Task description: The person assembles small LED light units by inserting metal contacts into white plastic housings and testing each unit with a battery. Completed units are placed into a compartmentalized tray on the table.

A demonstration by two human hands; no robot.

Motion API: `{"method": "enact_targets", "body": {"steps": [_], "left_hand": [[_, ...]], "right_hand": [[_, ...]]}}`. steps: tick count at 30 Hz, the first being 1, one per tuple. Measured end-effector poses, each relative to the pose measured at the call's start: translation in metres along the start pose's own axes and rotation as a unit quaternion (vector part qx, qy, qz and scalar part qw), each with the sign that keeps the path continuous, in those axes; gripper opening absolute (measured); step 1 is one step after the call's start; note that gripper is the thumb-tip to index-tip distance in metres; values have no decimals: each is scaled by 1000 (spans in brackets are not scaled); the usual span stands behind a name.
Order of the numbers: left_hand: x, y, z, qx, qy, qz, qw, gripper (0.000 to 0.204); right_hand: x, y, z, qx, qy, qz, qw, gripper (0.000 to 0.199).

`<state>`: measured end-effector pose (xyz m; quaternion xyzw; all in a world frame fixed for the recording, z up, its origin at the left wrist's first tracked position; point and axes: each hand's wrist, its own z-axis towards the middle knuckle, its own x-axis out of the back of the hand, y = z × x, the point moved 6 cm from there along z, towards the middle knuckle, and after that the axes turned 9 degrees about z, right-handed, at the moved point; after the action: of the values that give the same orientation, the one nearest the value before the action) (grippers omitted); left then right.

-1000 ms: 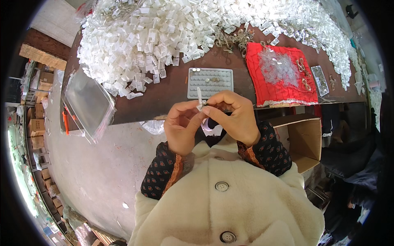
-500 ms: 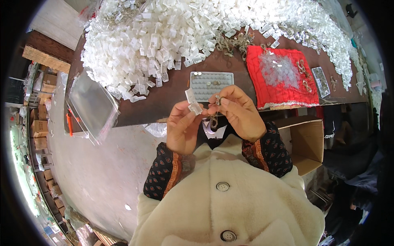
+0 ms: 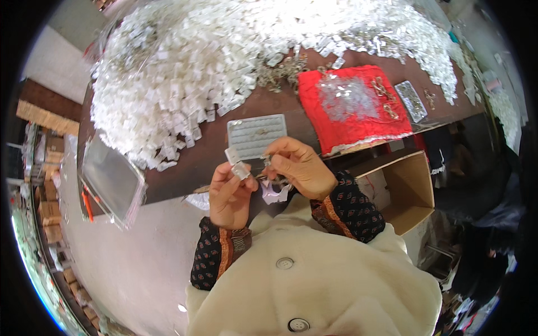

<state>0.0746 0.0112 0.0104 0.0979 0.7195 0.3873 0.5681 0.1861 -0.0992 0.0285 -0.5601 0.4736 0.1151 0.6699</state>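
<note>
A small clear plastic hinged box [image 3: 241, 171] with its lid swung up is pinched between the thumb and fingers of my left hand [image 3: 230, 200]. My right hand [image 3: 307, 171], just beside it, closes its thumb and fingertips on a small metal trinket [image 3: 267, 161]. Motion blur hides the trinket's exact shape. Both hands are held in front of the table edge. Just beyond them lies a pale grey ridged tray [image 3: 255, 149] with a few small pieces in it.
A huge heap of clear plastic boxes [image 3: 168, 78] covers the table's far side. A red cloth [image 3: 314, 106] bears clear bits and corded pieces. Right of it lies a small filled tray [image 3: 411, 102]. Plastic bags [image 3: 112, 182] hang over the left edge; a cardboard box [image 3: 412, 193] stands below right.
The whole view has shifted, so the table things sit further left. My right hand has drawn a little away from the plastic box, trinket still in its fingers. My left hand keeps the box.
</note>
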Motion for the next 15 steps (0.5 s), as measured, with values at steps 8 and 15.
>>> {"method": "enact_targets", "body": {"steps": [8,15], "left_hand": [[-6,-17,0,51,-20,0,999,26],[-9,-30,4,83,-26,10,996,24]], "right_hand": [[46,-55,-23,119,108,-52,986,12],[141,-215,-75,350,367,-399,764,12]]}}
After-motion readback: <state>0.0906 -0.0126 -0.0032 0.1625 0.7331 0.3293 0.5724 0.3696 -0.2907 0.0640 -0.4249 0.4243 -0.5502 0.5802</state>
